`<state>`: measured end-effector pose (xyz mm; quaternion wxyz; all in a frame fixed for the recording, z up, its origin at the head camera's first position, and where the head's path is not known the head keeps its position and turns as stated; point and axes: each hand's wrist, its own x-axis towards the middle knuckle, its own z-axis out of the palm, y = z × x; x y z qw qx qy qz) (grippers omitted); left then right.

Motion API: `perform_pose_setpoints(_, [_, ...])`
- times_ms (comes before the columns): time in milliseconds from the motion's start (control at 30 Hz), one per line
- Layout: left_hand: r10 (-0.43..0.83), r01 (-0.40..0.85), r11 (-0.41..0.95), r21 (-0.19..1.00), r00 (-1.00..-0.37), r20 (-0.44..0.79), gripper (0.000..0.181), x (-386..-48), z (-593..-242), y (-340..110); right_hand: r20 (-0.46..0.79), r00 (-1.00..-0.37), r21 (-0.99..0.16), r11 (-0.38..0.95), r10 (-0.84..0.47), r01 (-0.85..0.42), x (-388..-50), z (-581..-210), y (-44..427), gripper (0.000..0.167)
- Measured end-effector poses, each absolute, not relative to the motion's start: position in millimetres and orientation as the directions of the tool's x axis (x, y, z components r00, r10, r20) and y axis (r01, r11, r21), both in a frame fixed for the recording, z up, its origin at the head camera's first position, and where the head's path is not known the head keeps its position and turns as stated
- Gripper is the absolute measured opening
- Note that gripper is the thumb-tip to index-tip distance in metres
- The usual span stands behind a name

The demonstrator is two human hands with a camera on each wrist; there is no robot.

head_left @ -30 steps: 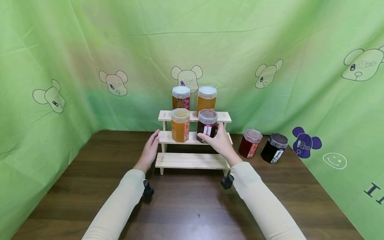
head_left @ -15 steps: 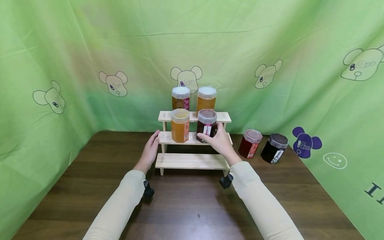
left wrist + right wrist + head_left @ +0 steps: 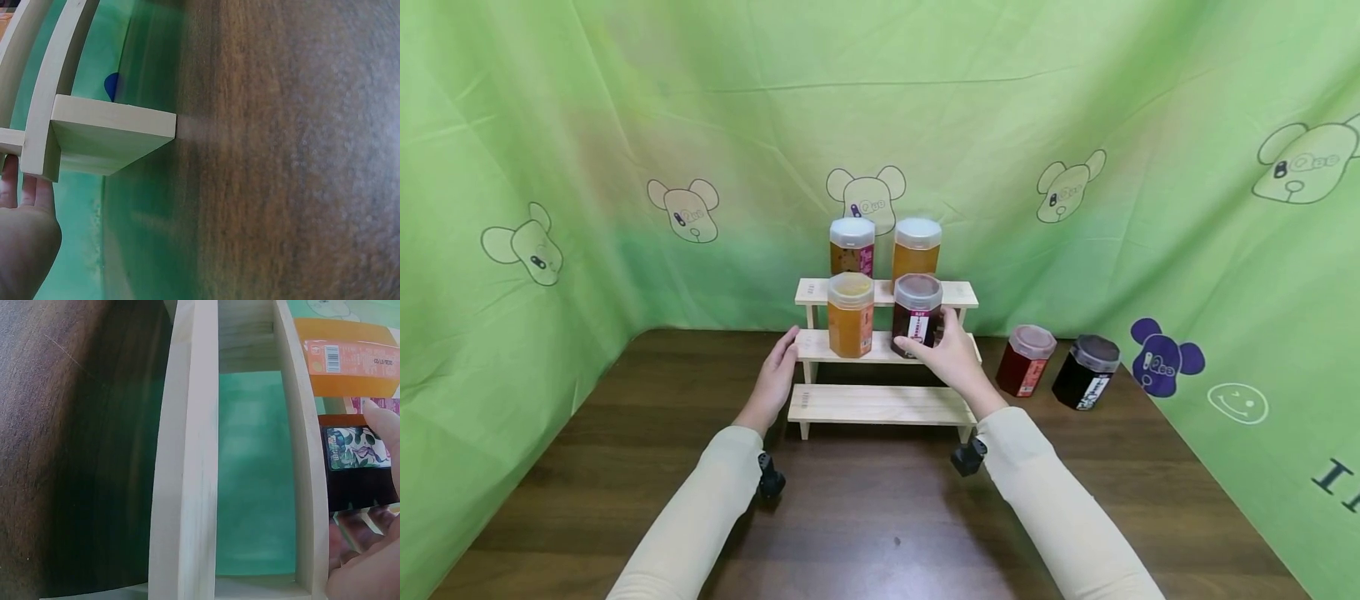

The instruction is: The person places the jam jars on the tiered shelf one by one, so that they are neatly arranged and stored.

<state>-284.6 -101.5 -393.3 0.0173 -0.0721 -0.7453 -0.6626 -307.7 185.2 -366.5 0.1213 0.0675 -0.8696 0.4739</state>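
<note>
My right hand (image 3: 957, 360) grips a dark jar (image 3: 917, 293) with a clear lid, thumb in front and fingers round its right side. The jar stands upright at the right of the middle step of a three-step wooden rack (image 3: 880, 404). In the right wrist view, the jar's dark side (image 3: 359, 490) and patterned label show beside the thumb. My left hand (image 3: 769, 379) rests at the rack's left end with fairly straight fingers; in the left wrist view its fingertips are partly hidden behind the wood. Left of the dark jar stands an orange jar (image 3: 851, 321).
On the top step stand a brownish jar (image 3: 852, 246) and an amber jar (image 3: 917, 250). A red jar (image 3: 1026, 360) and a black jar (image 3: 1086, 372) stand on the brown table (image 3: 880, 517) right of the rack. Green cloth (image 3: 760, 108) hangs behind.
</note>
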Motion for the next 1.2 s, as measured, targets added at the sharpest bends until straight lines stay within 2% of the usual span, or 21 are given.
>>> perform_pose_setpoints(167, [0.086,0.134,0.104,0.986,-0.988,0.125,0.050,-282.9,-391.5,-99.9,0.268,-0.963,-0.814,0.533,-0.011,-0.233,-304.7,-366.0,188.9,0.090])
perform_pose_setpoints(400, [0.043,0.170,0.107,0.980,-0.985,0.166,0.049,-309.6,-425.9,-101.7,0.268,-0.962,-0.815,0.520,-0.052,-0.255,-302.1,-367.1,198.8,0.090])
perform_pose_setpoints(733, [0.056,0.167,0.102,0.981,-0.985,0.162,0.050,-310.3,-426.5,-104.0,0.241,-0.968,-0.813,0.529,-0.075,-0.244,-297.4,-365.4,234.7,0.091])
perform_pose_setpoints(933, [0.051,0.171,0.097,0.980,-0.985,0.167,0.049,-310.3,-427.0,-104.2,0.276,-0.960,-0.771,0.586,-0.047,-0.250,-296.5,-363.6,261.8,0.085])
perform_pose_setpoints(1200, [0.049,0.171,0.091,0.981,-0.985,0.167,0.049,-310.8,-427.3,-104.6,0.293,-0.955,-0.791,0.573,0.046,-0.215,-293.4,-356.0,295.1,0.081])
